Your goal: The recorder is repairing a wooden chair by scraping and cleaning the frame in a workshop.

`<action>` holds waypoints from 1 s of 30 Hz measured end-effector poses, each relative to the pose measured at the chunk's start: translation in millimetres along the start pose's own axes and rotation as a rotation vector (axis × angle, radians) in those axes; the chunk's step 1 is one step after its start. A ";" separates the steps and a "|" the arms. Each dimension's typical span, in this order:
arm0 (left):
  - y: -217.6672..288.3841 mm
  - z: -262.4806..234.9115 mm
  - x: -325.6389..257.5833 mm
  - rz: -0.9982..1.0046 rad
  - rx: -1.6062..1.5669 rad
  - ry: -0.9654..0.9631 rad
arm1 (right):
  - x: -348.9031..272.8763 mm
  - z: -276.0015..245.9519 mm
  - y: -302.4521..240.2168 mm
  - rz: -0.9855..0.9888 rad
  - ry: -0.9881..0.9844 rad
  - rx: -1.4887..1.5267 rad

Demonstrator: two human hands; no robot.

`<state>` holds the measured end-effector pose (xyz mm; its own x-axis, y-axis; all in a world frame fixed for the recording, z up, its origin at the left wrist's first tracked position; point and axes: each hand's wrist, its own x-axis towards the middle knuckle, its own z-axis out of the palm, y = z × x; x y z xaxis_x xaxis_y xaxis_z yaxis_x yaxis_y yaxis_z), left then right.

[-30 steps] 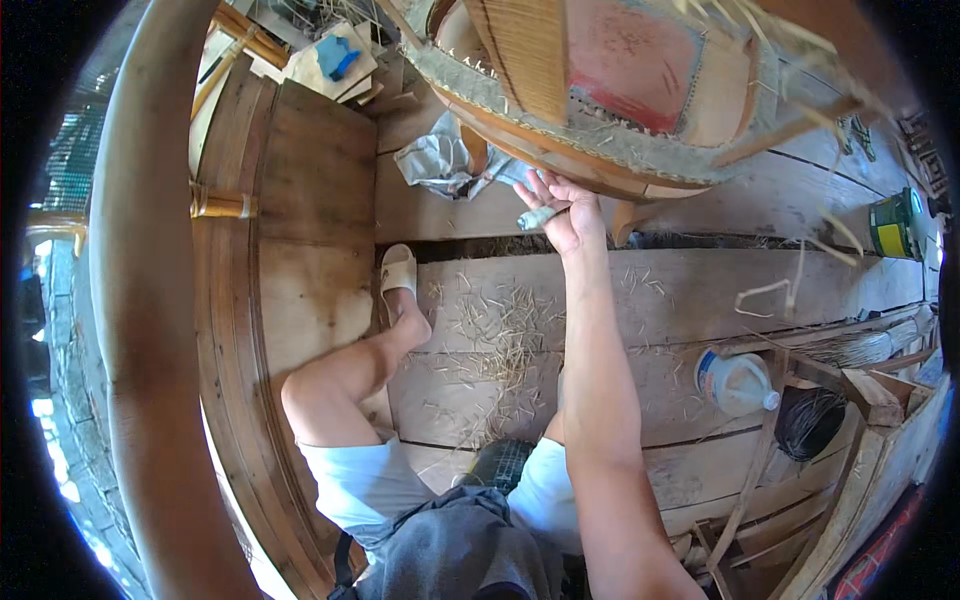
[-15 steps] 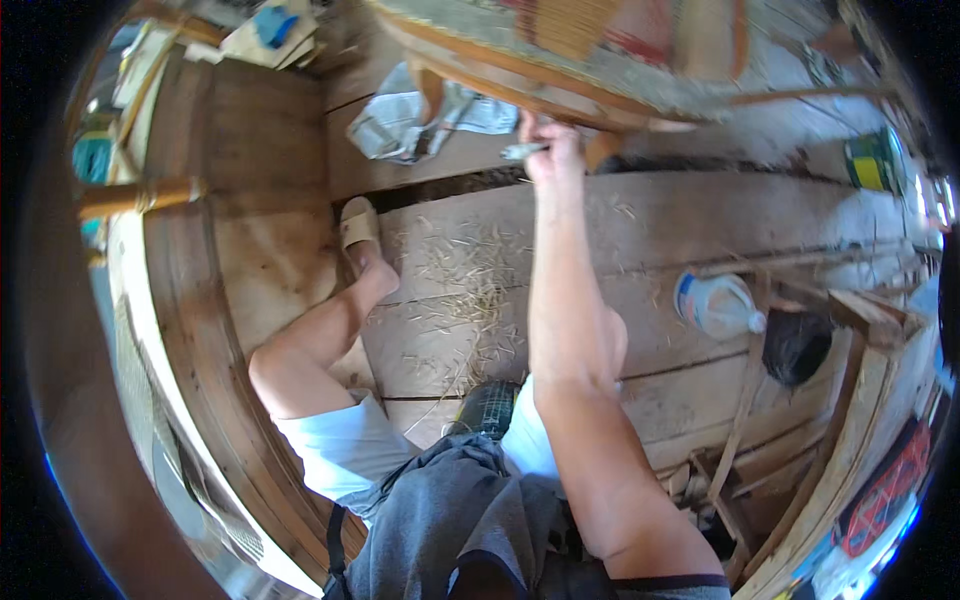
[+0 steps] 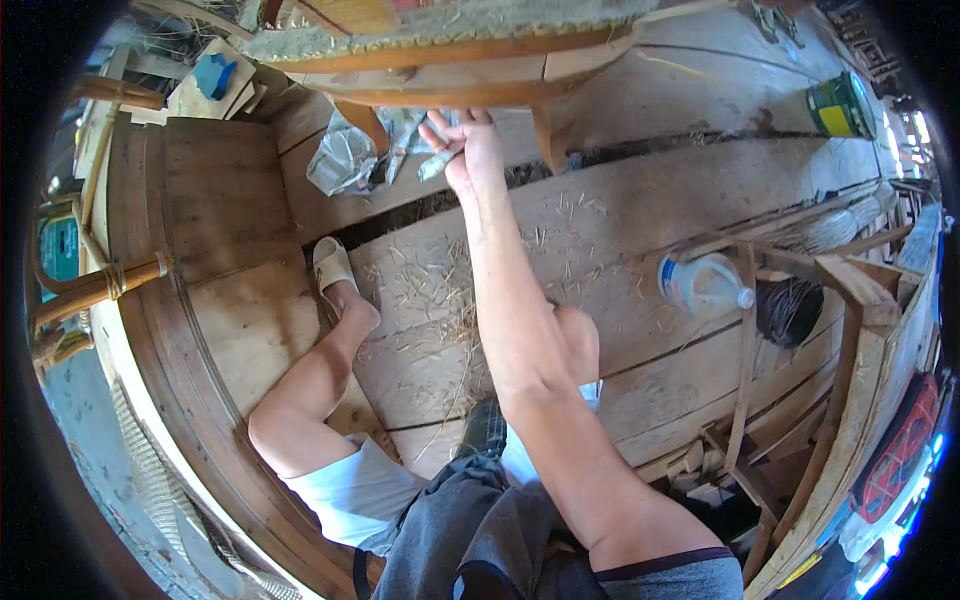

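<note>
Curved wooden furniture frame point(image 3: 440, 97) top ctr, over plank floor point(image 3: 700, 210). R hand point(image 3: 477, 155) at its lower rail, contact unclear; fingers part-spread, pale bit point(image 3: 436, 164) near thumb, wrap or held obj, can't tell. L hand out of frame, state unknown. Crumpled grey sheet point(image 3: 343, 160) to left; translucent jug point(image 3: 708, 286) right, green bucket point(image 3: 842, 107) far R.
</note>
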<state>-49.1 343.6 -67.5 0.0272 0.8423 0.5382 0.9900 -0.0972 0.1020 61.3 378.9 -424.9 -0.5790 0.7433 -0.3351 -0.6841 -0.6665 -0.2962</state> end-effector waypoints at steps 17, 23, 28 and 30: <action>112.5 -138.0 -0.5 -0.271 0.024 0.106 | -98.7 -61.7 -55.5 0.018 0.471 -0.266; 168.5 -178.2 -31.3 -0.200 -0.038 0.204 | -160.3 -41.6 -44.2 0.177 0.520 -0.277; 192.7 -204.6 -41.4 -0.221 0.116 0.094 | -234.2 -58.9 -52.0 0.137 0.455 -0.248; 195.7 -214.8 -46.6 -0.277 0.117 0.016 | -253.1 -61.0 -49.2 0.183 0.399 -0.221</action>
<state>113.7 171.5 107.1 -0.2479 0.8198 0.5162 0.9686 0.1979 0.1508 268.5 220.0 -380.1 -0.4367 0.5612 -0.7031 -0.4512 -0.8128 -0.3685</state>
